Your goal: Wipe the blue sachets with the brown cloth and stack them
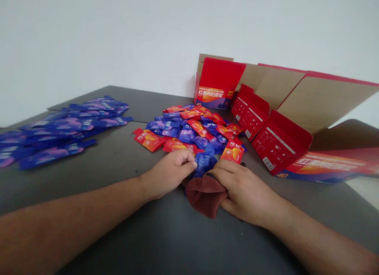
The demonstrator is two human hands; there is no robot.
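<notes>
Near the middle of the table, my left hand (174, 170) pinches the left edge of a blue pouch (204, 163). My right hand (241, 188) is closed on a reddish-brown cloth (205, 194), bunched just below the pouch with a hollow fold facing me. The fingertips of my right hand are close to the pouch's right side; whether they touch it cannot be made out. Directly behind the hands lies a mixed pile of red pouches (149, 140) and blue pouches (186, 133).
Many blue pouches (74, 125) are heaped on the dark table (124, 235) at the left. Open red boxes (278, 142) with raised cardboard flaps stand at the right, and another printed box (214, 97) stands behind the mixed pile, near the wall.
</notes>
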